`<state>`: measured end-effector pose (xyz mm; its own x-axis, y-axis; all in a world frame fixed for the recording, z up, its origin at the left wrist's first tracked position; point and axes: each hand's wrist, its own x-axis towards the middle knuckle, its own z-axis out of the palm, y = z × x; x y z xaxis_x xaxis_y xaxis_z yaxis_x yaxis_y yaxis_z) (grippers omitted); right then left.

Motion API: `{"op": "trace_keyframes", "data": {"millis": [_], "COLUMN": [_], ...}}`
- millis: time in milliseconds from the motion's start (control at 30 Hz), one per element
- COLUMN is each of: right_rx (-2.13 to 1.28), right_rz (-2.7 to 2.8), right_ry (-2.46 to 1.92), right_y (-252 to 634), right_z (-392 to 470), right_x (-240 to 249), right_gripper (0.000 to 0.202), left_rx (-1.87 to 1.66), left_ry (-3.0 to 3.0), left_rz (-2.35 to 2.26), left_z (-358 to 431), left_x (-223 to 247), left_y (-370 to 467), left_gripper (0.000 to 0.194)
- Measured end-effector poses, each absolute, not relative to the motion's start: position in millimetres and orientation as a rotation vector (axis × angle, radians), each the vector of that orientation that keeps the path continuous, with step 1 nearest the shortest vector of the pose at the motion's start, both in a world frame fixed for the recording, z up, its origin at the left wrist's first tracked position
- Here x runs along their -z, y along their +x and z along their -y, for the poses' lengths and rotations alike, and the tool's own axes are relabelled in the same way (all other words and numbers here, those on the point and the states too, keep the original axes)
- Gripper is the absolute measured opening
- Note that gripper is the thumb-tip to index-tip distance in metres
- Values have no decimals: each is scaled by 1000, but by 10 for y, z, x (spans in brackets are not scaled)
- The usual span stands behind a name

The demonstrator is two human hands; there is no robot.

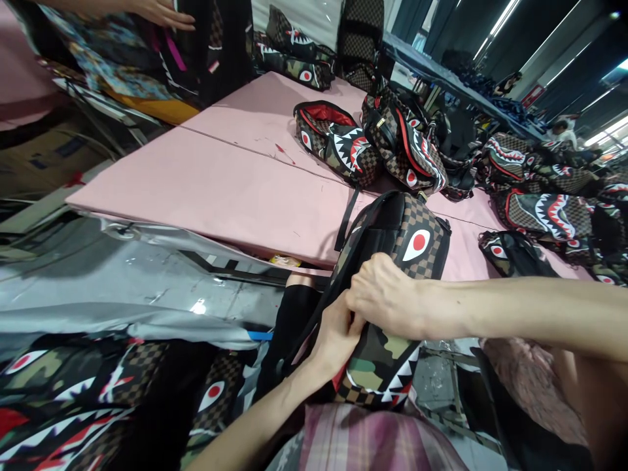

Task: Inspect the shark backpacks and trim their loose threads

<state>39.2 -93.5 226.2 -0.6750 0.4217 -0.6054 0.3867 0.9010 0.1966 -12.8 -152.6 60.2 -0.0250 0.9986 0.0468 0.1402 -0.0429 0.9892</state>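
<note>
A checkered and camouflage backpack point(426, 226) with a red eye and shark teeth leans between the pink table's near edge and my lap. Both hands meet at the middle of its side. My right hand point(385, 294) is closed in a fist over the dark edge of the bag. Just below and touching it, my left hand point(336, 333) has its fingers pressed together on the same edge. What lies between the fingers is hidden.
On the pink table point(220, 176) stand an open bag with red lining point(336, 144) and several similar bags at the right. More bags point(63, 392) lie at the lower left. A person's hand point(164, 13) is at the upper left, near a dark bag.
</note>
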Motion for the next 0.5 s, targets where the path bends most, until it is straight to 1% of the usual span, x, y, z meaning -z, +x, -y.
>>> {"op": "trace_keyframes", "data": {"millis": [167, 233, 333, 500], "right_rx": [-58, -36, 18, -35], "right_rz": [-2186, -2161, -2283, -2402], "right_ry": [621, 601, 552, 697], "right_y": [117, 118, 280, 633], "right_z": [1007, 990, 910, 762], "right_x": [-2347, -2387, -2413, -2335], "right_gripper": [19, 20, 21, 16], "left_rx": [-1146, -1133, -1143, -1063], "left_ry": [1276, 1271, 1257, 1204], "left_rz": [-1303, -1301, -1309, -1269], "left_z": [1519, 1513, 1495, 1461], "left_x": [-565, -559, -595, -701], "left_y": [-115, -113, -112, -113], "left_gripper": [3, 5, 10, 17]}}
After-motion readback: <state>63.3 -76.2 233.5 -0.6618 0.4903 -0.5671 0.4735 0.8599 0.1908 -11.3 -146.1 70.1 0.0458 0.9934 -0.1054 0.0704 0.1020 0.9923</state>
